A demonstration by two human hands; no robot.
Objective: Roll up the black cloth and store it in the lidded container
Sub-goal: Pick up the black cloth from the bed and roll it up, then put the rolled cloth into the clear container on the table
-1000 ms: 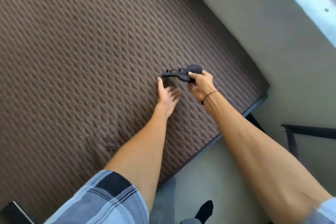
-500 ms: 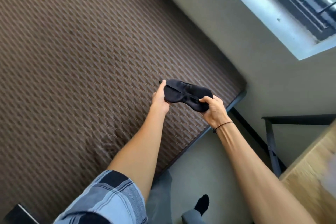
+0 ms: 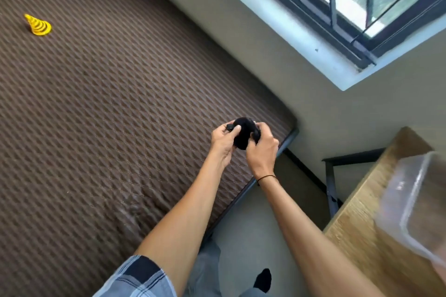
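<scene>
Both hands, left hand [image 3: 223, 138] and right hand [image 3: 261, 149], clamp together on the black cloth [image 3: 243, 134], bunched into a ball above the brown mattress [image 3: 108, 108]; the clear plastic container [image 3: 417, 210] sits on the wooden table [image 3: 366, 236] at right, well apart

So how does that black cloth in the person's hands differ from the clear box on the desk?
The black cloth is dark, soft and bunched into a small ball; the clear container is see-through, stiff and boxy. The cloth is much smaller than the container. The cloth is held up between the left hand and right hand; the container rests on the wooden desk, untouched.
</scene>
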